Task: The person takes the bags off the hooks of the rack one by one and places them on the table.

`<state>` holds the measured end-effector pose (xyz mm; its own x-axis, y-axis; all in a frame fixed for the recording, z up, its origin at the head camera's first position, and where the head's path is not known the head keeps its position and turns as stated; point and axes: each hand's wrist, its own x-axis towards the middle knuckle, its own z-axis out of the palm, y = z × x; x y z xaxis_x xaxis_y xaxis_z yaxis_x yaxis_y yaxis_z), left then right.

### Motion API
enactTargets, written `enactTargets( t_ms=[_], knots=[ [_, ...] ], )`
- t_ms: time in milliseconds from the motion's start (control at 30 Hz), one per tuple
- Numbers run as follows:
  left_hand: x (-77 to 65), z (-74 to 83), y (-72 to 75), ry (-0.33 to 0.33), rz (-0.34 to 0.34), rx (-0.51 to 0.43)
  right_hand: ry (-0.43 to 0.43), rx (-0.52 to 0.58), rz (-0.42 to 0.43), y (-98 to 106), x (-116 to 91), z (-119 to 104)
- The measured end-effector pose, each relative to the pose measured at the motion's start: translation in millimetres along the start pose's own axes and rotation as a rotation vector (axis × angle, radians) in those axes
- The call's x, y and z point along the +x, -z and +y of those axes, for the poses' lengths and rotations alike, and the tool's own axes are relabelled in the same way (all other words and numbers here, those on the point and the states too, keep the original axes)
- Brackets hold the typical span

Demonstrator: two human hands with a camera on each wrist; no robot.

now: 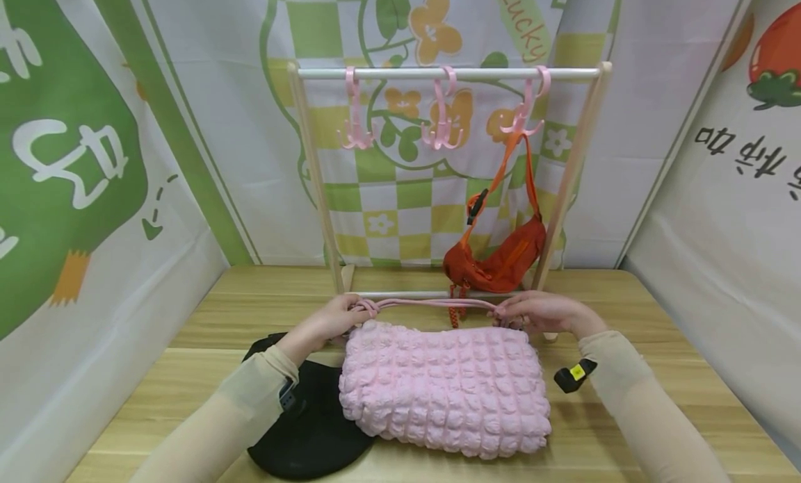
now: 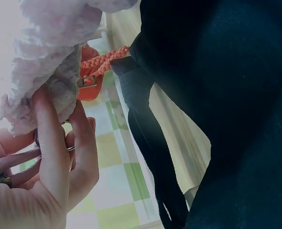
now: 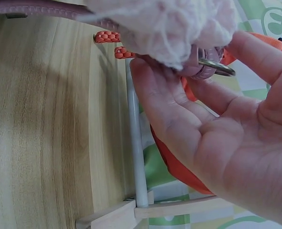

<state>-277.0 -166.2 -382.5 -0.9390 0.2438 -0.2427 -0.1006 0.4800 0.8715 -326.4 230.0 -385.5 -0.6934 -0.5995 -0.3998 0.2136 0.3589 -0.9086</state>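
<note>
A pink puffy quilted handbag (image 1: 444, 393) is held up by both hands at its top corners, over the table. My left hand (image 1: 332, 321) grips the left end of its thin pink strap (image 1: 432, 303); in the left wrist view the fingers (image 2: 52, 143) curl about the strap end beside the puckered fabric. At the other corner, my right hand (image 1: 544, 312) holds the strap's right end. A metal ring (image 3: 217, 68) shows there between thumb and fingers in the right wrist view. Under my left forearm lies a black fabric item (image 1: 313, 427) with a strap (image 2: 150, 133).
Behind the handbag stands a wooden rack with a metal rail (image 1: 400, 74). Pink hooks (image 1: 355, 125) hang from it. An orange waist bag (image 1: 500, 260) hangs from the right hook, its braided cords reaching down. Printed cloth walls (image 1: 75, 156) enclose the wooden table (image 1: 626, 309).
</note>
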Motion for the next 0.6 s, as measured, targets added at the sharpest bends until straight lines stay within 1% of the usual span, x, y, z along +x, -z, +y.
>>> enactTargets(
  t_ms=[233, 367, 500, 600],
  knots=[
    [0.2, -0.2, -1.4, 0.010, 0.015, -0.002, -0.009, 0.020, -0.008, 1.0, 2.7, 1.8],
    [0.0, 0.8, -0.9, 0.006, 0.007, 0.007, -0.013, 0.015, -0.009, 1.8, 4.0, 1.5],
    [-1.6, 1.2, 1.1, -0.022, -0.027, 0.017, -0.016, 0.007, -0.008, 2.7, 5.8, 2.0],
    [-1.6, 0.3, 1.4, -0.026, -0.047, 0.015, -0.020, 0.005, -0.012, 2.8, 6.8, 2.7]
  ],
)
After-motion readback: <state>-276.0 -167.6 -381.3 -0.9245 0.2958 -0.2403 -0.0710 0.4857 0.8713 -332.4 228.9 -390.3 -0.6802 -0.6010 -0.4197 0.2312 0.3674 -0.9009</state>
